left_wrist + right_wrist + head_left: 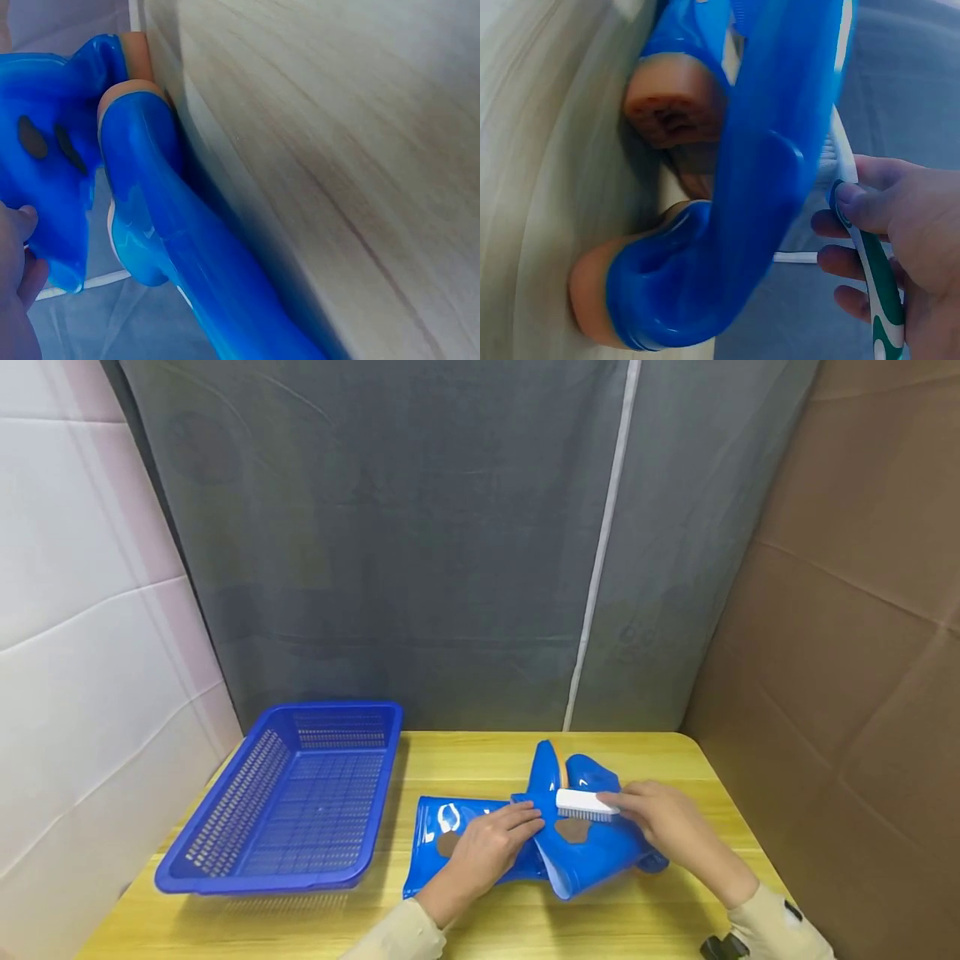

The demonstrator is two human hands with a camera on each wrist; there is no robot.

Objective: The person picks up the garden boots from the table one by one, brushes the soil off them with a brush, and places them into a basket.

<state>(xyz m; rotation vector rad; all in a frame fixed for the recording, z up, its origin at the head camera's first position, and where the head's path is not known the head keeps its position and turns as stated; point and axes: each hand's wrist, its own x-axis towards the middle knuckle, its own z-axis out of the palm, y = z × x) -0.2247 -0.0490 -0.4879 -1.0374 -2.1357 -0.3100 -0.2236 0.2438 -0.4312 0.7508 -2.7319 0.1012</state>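
Two glossy blue rain boots with tan soles lie crossed on the table. Brown patches mark the upper boot (600, 856) and the shaft of the lower boot (423, 835). My left hand (487, 850) holds the upper boot at the rim of its shaft; in the left wrist view, thumb and finger show at that edge. With my right hand (663, 818) I grip a scrub brush (585, 803), whose handle (885, 300) is green and white. Its bristles face the upper boot's shaft, just above a brown patch (573, 830).
A blue perforated plastic basket (367, 827) stands on the left of the wood-grain table (480, 764). Behind the table hangs a grey curtain (420, 543); a white sheet (97, 635) borders the left and a brown one (847, 677) the right.
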